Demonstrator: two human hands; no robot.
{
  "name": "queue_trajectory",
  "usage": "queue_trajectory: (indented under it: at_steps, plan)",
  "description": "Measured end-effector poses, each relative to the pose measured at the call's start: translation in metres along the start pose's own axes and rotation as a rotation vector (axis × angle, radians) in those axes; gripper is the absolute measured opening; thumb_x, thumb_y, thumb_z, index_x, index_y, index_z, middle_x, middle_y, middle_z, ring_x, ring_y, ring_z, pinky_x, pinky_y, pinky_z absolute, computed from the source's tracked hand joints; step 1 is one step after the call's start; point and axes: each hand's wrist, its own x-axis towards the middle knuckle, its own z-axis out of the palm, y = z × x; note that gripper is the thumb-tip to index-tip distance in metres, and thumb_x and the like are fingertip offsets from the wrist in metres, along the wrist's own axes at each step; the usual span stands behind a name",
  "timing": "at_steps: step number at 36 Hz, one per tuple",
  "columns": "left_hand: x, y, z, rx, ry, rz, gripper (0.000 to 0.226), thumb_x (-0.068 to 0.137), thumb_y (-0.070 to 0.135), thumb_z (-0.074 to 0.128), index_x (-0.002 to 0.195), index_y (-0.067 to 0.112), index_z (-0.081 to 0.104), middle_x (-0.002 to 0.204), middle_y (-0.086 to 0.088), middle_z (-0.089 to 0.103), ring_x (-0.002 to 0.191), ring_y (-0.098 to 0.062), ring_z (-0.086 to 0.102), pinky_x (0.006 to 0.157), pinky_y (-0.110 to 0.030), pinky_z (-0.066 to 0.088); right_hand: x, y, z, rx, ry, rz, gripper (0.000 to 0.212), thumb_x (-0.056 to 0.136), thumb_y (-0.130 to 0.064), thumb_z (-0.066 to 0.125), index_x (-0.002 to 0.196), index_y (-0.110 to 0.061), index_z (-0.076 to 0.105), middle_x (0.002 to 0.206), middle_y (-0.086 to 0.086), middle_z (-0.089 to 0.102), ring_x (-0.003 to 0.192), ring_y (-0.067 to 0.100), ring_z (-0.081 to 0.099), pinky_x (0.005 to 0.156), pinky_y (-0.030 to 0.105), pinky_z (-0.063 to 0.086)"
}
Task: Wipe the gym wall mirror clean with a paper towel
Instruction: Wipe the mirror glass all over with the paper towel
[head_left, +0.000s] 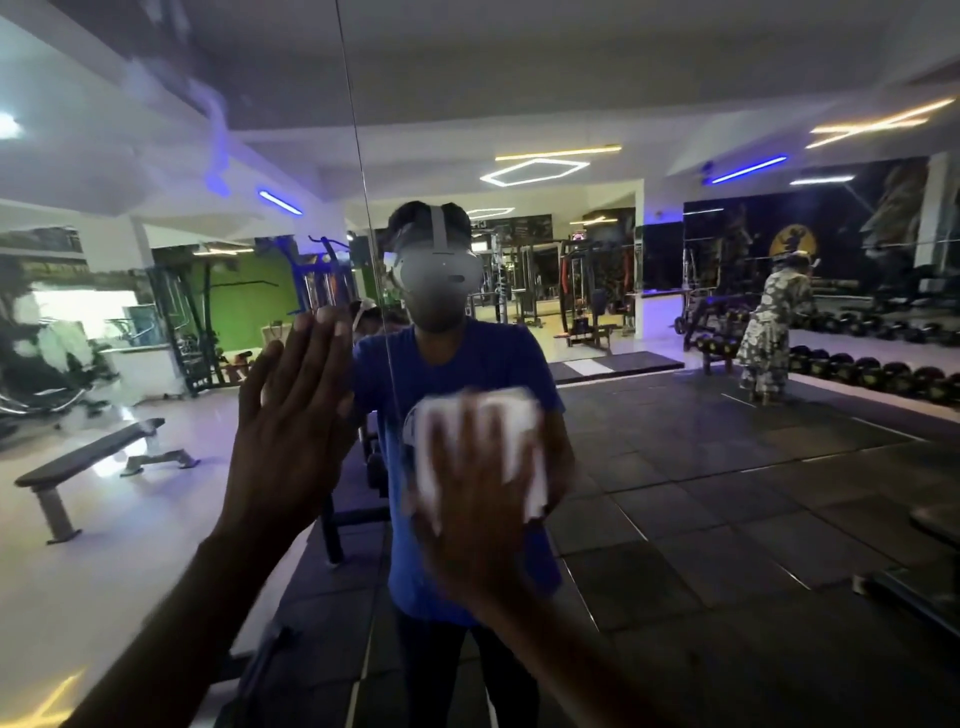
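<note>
The wall mirror (675, 493) fills the whole view and shows the gym behind me. A thin vertical seam runs down it near the middle. My left hand (291, 415) lies flat against the glass with straight fingers, just left of the seam. My right hand (472, 483) presses a crumpled white paper towel (524, 421) against the glass, fingers spread over it; the hand is motion-blurred. Cloudy streaks mark the mirror at the upper left (208, 119). My own reflection in a blue shirt stands behind both hands.
Only reflections show: a flat bench (88, 462) at the left, weight machines at the back, a dumbbell rack (872, 374) at the right with a person in a patterned garment (769, 327) beside it, and dark floor mats.
</note>
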Motion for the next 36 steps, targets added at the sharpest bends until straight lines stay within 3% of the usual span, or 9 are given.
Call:
queue_trajectory:
  at_steps: [4, 10, 13, 15, 17, 22, 25, 30, 36]
  plan:
    - [-0.006, -0.005, -0.002, -0.014, -0.015, 0.017, 0.059, 0.109, 0.020, 0.037, 0.163, 0.001, 0.024, 0.172, -0.015, 0.021, 0.161, -0.031, 0.019, 0.127, -0.054, 0.022, 0.022, 0.052, -0.012, -0.005, -0.049, -0.288, 0.065, 0.109, -0.049, 0.029, 0.169, -0.026, 0.019, 0.178, 0.006, 0.008, 0.165, 0.027, 0.002, 0.130, 0.060, 0.002]
    - [-0.011, -0.003, -0.002, -0.009, -0.028, -0.018, 0.062, 0.108, 0.022, 0.041, 0.164, 0.001, 0.024, 0.173, -0.017, 0.019, 0.161, -0.032, 0.017, 0.128, -0.054, 0.020, 0.112, 0.173, -0.062, -0.152, 0.226, 0.276, 0.070, 0.109, -0.054, 0.011, 0.169, -0.020, 0.016, 0.176, 0.012, 0.016, 0.164, 0.032, 0.011, 0.130, 0.062, 0.008]
    - [-0.011, 0.003, -0.001, -0.027, -0.026, -0.059, 0.063, 0.108, 0.023, 0.040, 0.164, 0.002, 0.022, 0.173, -0.016, 0.016, 0.162, -0.031, 0.014, 0.129, -0.050, 0.015, 0.090, 0.138, -0.049, -0.127, 0.294, 0.508, 0.078, 0.108, -0.060, 0.016, 0.168, -0.010, 0.020, 0.175, 0.016, 0.016, 0.163, 0.036, 0.012, 0.126, 0.065, 0.015]
    - [-0.012, 0.006, 0.001, -0.023, -0.025, -0.081, 0.064, 0.107, 0.024, 0.041, 0.164, 0.002, 0.022, 0.173, -0.016, 0.016, 0.162, -0.030, 0.013, 0.130, -0.048, 0.012, 0.048, 0.084, -0.025, -0.084, 0.207, 0.413, 0.081, 0.106, -0.058, 0.033, 0.168, -0.009, 0.017, 0.176, 0.018, 0.011, 0.163, 0.039, 0.007, 0.127, 0.068, 0.011]
    - [-0.012, 0.006, 0.000, -0.011, -0.028, -0.093, 0.065, 0.107, 0.023, 0.045, 0.164, 0.003, 0.023, 0.173, -0.016, 0.017, 0.162, -0.030, 0.014, 0.130, -0.046, 0.011, 0.010, 0.036, -0.008, -0.011, 0.054, 0.101, 0.080, 0.104, -0.055, 0.042, 0.169, -0.013, 0.018, 0.176, 0.017, 0.009, 0.163, 0.040, 0.004, 0.127, 0.070, 0.006]
    - [-0.013, -0.009, -0.014, -0.023, -0.063, -0.016, 0.057, 0.111, 0.025, 0.034, 0.163, 0.003, 0.028, 0.172, -0.016, 0.024, 0.161, -0.027, 0.019, 0.128, -0.042, 0.017, 0.056, 0.038, -0.012, -0.038, 0.011, -0.295, 0.074, 0.107, -0.050, 0.044, 0.169, -0.019, 0.019, 0.177, 0.012, 0.011, 0.164, 0.035, 0.005, 0.128, 0.067, 0.002]
    - [-0.022, -0.029, -0.029, -0.013, -0.033, -0.093, 0.060, 0.113, 0.034, 0.021, 0.162, 0.000, 0.027, 0.169, -0.021, 0.027, 0.158, -0.035, 0.025, 0.120, -0.048, 0.027, 0.144, 0.059, -0.039, -0.078, 0.105, -0.245, 0.072, 0.107, -0.053, 0.037, 0.168, -0.017, 0.022, 0.176, 0.016, 0.015, 0.163, 0.035, 0.009, 0.128, 0.065, 0.002]
    - [-0.040, -0.086, -0.049, 0.176, -0.133, -0.349, 0.070, 0.106, 0.034, 0.023, 0.163, -0.006, 0.012, 0.169, -0.030, 0.015, 0.159, -0.044, 0.013, 0.121, -0.058, 0.020, 0.195, 0.041, -0.055, -0.123, 0.264, 0.129, 0.079, 0.106, -0.063, 0.021, 0.170, -0.019, 0.014, 0.177, 0.015, 0.009, 0.164, 0.036, 0.007, 0.127, 0.066, 0.008]
    - [-0.048, -0.098, -0.059, 0.127, -0.168, -0.298, 0.072, 0.110, 0.040, 0.014, 0.161, -0.010, 0.016, 0.167, -0.034, 0.017, 0.157, -0.047, 0.018, 0.120, -0.060, 0.025, 0.048, -0.022, -0.001, -0.008, 0.022, -0.171, 0.076, 0.107, -0.051, 0.041, 0.169, -0.015, 0.015, 0.177, 0.013, 0.006, 0.164, 0.036, 0.004, 0.124, 0.072, 0.012]
